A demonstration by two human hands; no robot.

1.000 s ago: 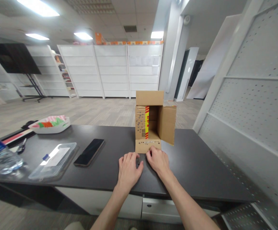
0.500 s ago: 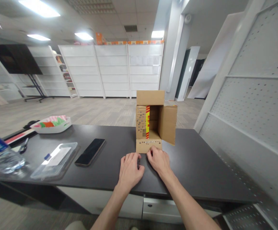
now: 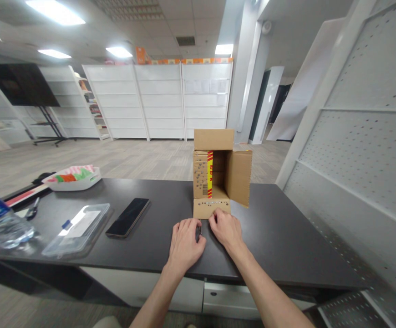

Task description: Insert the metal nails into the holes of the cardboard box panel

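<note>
A cardboard box (image 3: 200, 175) stands on the dark desk on its side, its opening toward me and its flaps spread. Its lower flap (image 3: 203, 212) lies forward and carries a row of small holes or dots. My right hand (image 3: 225, 228) rests at the edge of that flap with fingers curled closed; what they pinch, if anything, is hidden. To its left, my left hand (image 3: 186, 241) is closed near the desk top. A small dark, shiny object (image 3: 200, 230) shows between its thumb and index finger, too small to name.
Left of my hands lie a black phone (image 3: 128, 217) and a clear plastic case (image 3: 77, 230). Further left are a water bottle (image 3: 2, 221) and a white tray (image 3: 73, 182) of colourful items. A perforated white panel (image 3: 365, 150) borders the desk (image 3: 286, 241) on the right.
The small dark object at my left hand has turned or shifted slightly to the right. Both hands and the box stay almost where they were.
</note>
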